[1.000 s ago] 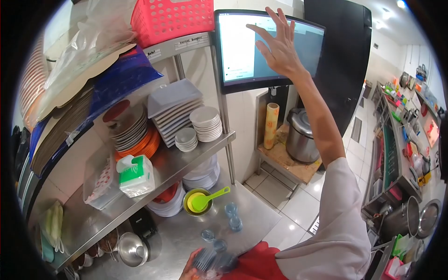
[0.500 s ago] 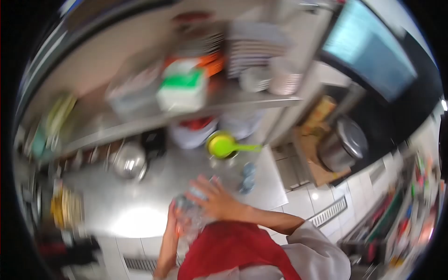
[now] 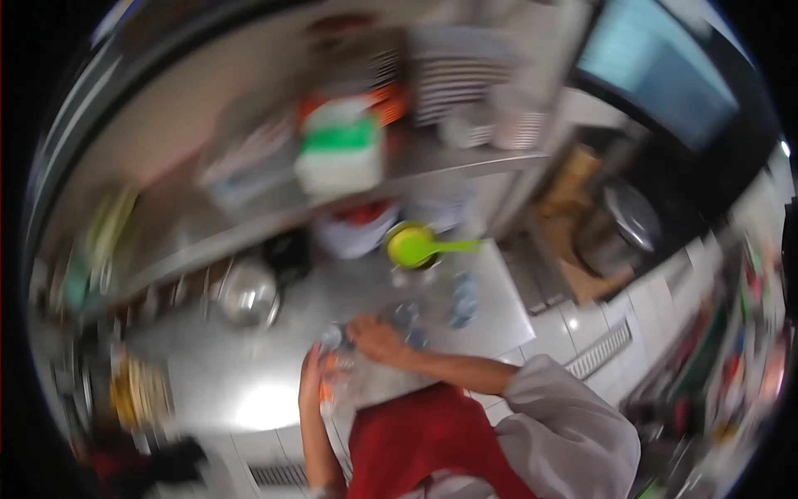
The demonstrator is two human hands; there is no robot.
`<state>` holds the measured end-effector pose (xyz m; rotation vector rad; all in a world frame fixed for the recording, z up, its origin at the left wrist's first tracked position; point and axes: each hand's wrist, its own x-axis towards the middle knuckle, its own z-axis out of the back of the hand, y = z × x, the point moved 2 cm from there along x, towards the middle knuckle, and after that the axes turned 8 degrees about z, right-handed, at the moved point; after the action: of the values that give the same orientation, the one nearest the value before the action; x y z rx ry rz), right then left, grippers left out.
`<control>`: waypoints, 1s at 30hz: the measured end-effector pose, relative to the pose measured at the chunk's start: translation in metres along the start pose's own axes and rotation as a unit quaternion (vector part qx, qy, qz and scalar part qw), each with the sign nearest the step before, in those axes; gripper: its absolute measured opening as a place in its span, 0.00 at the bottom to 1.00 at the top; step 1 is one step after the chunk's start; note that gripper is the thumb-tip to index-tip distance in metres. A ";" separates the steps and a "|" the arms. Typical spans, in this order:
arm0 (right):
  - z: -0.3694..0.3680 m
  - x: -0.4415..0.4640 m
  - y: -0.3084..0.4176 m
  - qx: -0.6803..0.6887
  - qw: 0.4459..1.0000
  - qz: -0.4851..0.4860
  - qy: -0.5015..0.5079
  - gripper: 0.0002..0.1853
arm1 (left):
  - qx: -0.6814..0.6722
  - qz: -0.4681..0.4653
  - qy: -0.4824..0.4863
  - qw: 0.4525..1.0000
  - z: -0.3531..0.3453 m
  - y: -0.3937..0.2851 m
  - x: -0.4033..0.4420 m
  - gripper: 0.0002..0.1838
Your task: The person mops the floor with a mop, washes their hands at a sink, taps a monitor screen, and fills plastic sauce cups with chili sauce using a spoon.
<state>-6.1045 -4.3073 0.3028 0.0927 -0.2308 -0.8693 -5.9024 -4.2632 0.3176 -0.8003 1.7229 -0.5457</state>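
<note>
At the counter's front edge, my left hand (image 3: 310,376) is curved against the left side of a clear plastic bundle (image 3: 339,384) with orange patches showing through it. Blur hides what kind of thing the bundle is. My right hand (image 3: 376,338) reaches over its far right side with fingers bent down and drawn together; whatever lies under the fingertips is hidden. A small clear round piece (image 3: 331,336) shows between the hands. More clear, bluish round pieces (image 3: 406,314) lie just right of my right hand, and a short row of similar clear pieces (image 3: 465,300) sits farther right.
A bright green ladle-like utensil (image 3: 413,247) rests over a yellow container at the counter's back. A metal bowl (image 3: 249,295) stands at the back left. Above runs a shelf (image 3: 432,170) carrying a white-and-green tub (image 3: 341,158) and stacked containers. A steel pot (image 3: 619,229) stands right.
My right hand has gone from spread fingers on the bundle to bent fingers. Clear round pieces now lie beside it on the counter. The view has shifted slightly.
</note>
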 end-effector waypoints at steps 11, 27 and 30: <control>0.125 -0.058 0.034 0.275 0.951 -0.082 -0.113 0.41 | -0.148 -0.071 -0.110 0.980 -0.008 -0.007 -0.043 0.29; 0.606 -0.119 -0.233 -0.428 0.702 -0.131 -0.553 0.34 | -0.305 -0.070 0.024 0.950 -0.149 -0.025 -0.043 0.22; 0.597 -0.121 -0.262 -0.445 0.724 -0.139 -0.508 0.33 | -0.309 -0.067 0.014 0.949 -0.159 -0.022 -0.057 0.20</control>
<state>-6.5172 -4.3755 0.8169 -1.3360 -0.8138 -1.1839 -6.0398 -4.2417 0.4156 -1.3603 1.8976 -0.0907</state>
